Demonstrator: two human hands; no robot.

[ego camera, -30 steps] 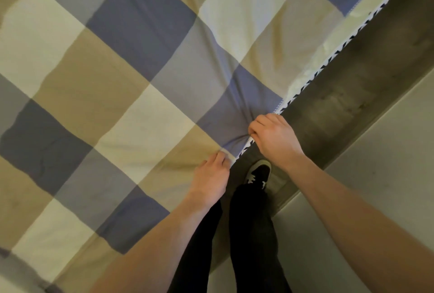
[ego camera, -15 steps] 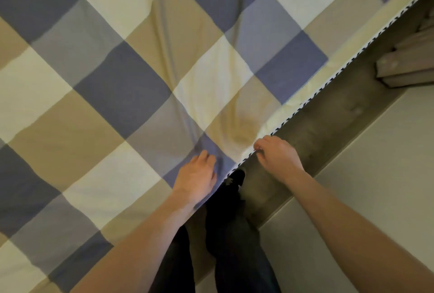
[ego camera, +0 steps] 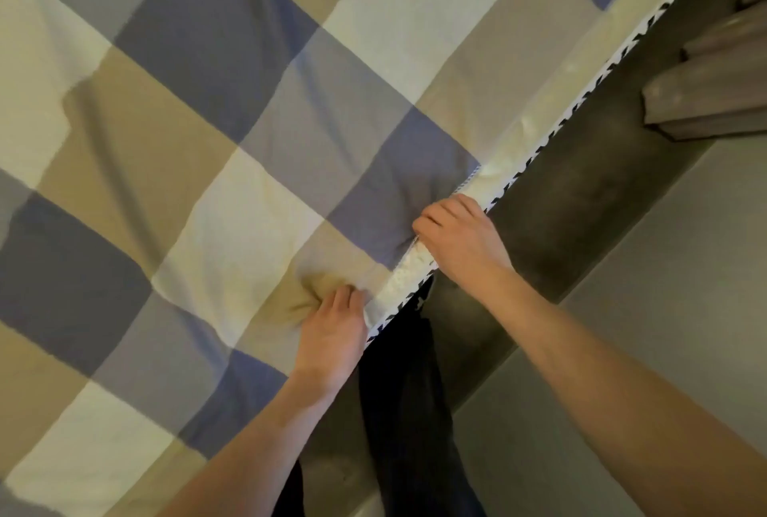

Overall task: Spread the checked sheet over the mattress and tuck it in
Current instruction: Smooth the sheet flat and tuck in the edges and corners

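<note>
Covering nearly all of the left and upper view, a checked sheet (ego camera: 216, 110) of blue, grey, tan and cream cotton squares lies across a pale cream mattress (ego camera: 527, 139), rippled by soft creases. Along the mattress's near edge runs a black-and-white zigzag piping (ego camera: 589, 89), crossing diagonally from lower centre to the top right corner. Between the sheet's hem and that piping a narrow band of bare mattress shows.

The left hand (ego camera: 332, 334) rests on top of the sheet, its fingers curled into a tan square and bunching the cloth into a knot of folds. The right hand (ego camera: 460, 242), higher along the edge, has its fingers curled over and pinching the sheet's hem right at the piping.

Beyond the edge lies a dark grey-brown strip (ego camera: 589, 218), whether bed frame or floor cannot be told, and past it a smooth pale grey surface (ego camera: 672, 330). Weathered grey wooden planks (ego camera: 714, 97) jut in at upper right. Black trousers (ego camera: 406, 413) stand between the forearms.
</note>
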